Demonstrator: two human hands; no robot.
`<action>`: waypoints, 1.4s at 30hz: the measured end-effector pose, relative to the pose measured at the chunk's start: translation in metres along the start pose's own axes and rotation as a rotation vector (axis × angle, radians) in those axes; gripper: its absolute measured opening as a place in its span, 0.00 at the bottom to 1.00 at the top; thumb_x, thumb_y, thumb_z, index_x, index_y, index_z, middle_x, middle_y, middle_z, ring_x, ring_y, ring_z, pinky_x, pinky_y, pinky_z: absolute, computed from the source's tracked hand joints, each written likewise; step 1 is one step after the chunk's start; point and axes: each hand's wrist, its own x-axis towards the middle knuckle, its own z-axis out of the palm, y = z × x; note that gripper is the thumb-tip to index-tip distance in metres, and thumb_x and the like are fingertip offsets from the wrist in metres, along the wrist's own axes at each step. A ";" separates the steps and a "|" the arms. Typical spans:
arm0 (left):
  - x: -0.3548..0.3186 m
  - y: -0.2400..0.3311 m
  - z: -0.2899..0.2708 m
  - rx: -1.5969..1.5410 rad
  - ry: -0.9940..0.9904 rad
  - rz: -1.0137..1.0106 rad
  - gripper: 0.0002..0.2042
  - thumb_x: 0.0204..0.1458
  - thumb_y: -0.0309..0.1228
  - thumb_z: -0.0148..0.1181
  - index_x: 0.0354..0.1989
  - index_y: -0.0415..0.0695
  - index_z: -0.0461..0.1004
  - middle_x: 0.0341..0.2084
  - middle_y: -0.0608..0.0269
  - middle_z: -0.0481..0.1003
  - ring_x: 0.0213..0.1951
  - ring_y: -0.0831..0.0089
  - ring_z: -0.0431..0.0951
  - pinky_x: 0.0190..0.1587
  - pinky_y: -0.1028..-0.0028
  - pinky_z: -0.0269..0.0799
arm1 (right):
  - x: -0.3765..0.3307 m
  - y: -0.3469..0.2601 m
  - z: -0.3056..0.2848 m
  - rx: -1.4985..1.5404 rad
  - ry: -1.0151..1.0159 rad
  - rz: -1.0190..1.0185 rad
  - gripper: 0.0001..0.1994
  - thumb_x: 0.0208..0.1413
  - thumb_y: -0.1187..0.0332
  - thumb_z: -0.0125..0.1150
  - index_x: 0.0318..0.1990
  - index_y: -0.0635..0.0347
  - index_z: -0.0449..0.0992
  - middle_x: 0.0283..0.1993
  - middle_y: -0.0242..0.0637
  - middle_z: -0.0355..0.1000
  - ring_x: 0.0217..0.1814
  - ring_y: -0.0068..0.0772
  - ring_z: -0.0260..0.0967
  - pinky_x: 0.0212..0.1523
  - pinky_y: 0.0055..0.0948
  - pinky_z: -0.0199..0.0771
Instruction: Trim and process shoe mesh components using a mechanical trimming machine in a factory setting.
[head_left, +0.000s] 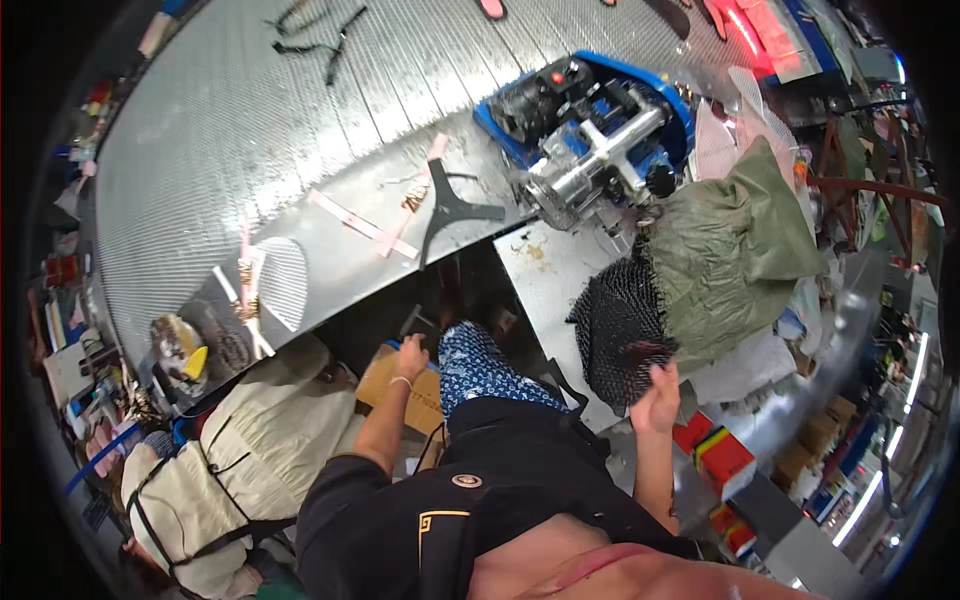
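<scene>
My left hand (410, 357) is low under the edge of the metal worktable, at the top of a brown cardboard box (374, 378). Its fingers are curled, and what they hold, if anything, cannot be made out. Just beyond them shows a small grey T-shaped piece (418, 319). My right hand (655, 402) is raised at the right with fingers apart, beside a bunched black mesh piece (615, 320); whether it touches the mesh is unclear. The mesh lies against olive-green fabric (735, 260) next to a blue machine (590, 140) with metal arms.
On the ribbed metal worktable (200, 150) lie pink strips (360, 224) and a black Y-shaped piece (452, 208). A person in a pale jacket (270, 440) is close on my left. Red and yellow boxes (722, 462) stand right of my right forearm.
</scene>
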 end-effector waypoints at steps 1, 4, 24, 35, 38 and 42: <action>-0.001 0.022 -0.013 -0.192 0.005 -0.013 0.16 0.47 0.25 0.57 0.48 0.43 0.73 0.40 0.52 0.76 0.42 0.51 0.77 0.48 0.62 0.72 | 0.003 -0.007 0.017 -0.315 -0.230 -0.046 0.15 0.51 0.74 0.55 0.48 0.66 0.72 0.54 0.45 0.71 0.58 0.43 0.67 0.64 0.46 0.60; -0.013 0.131 -0.087 -0.792 -0.121 -0.050 0.15 0.58 0.36 0.53 0.46 0.39 0.75 0.38 0.55 0.79 0.39 0.61 0.79 0.45 0.69 0.73 | 0.012 -0.015 0.046 -1.003 -0.839 -0.399 0.11 0.43 0.78 0.58 0.36 0.59 0.80 0.53 0.34 0.73 0.61 0.40 0.65 0.68 0.49 0.51; 0.021 0.359 -0.236 -0.823 -0.351 0.487 0.14 0.60 0.35 0.52 0.29 0.34 0.71 0.20 0.74 0.67 0.26 0.86 0.62 0.29 0.77 0.60 | 0.019 0.057 0.049 -0.553 -0.205 -0.059 0.12 0.61 0.72 0.54 0.48 0.71 0.73 0.40 0.32 0.75 0.37 0.15 0.68 0.40 0.19 0.68; 0.048 0.357 -0.223 -1.169 -0.654 0.178 0.13 0.61 0.35 0.53 0.29 0.40 0.76 0.23 0.70 0.76 0.24 0.84 0.71 0.29 0.80 0.65 | 0.025 0.058 0.068 -0.584 -0.094 -0.082 0.08 0.60 0.73 0.56 0.40 0.72 0.75 0.34 0.30 0.75 0.32 0.13 0.66 0.34 0.19 0.68; 0.055 0.356 -0.224 -1.217 -0.624 0.155 0.13 0.61 0.34 0.53 0.28 0.41 0.76 0.24 0.69 0.77 0.25 0.84 0.72 0.29 0.80 0.66 | 0.033 0.055 0.071 -0.579 -0.130 -0.062 0.09 0.60 0.74 0.56 0.41 0.72 0.75 0.36 0.33 0.75 0.34 0.16 0.69 0.36 0.19 0.70; 0.066 0.348 -0.233 -1.242 -0.540 0.211 0.12 0.60 0.35 0.53 0.27 0.42 0.76 0.23 0.72 0.76 0.24 0.85 0.70 0.28 0.81 0.64 | 0.060 0.058 0.066 -0.664 -0.154 -0.054 0.09 0.60 0.74 0.54 0.43 0.72 0.75 0.38 0.37 0.77 0.34 0.20 0.72 0.36 0.20 0.72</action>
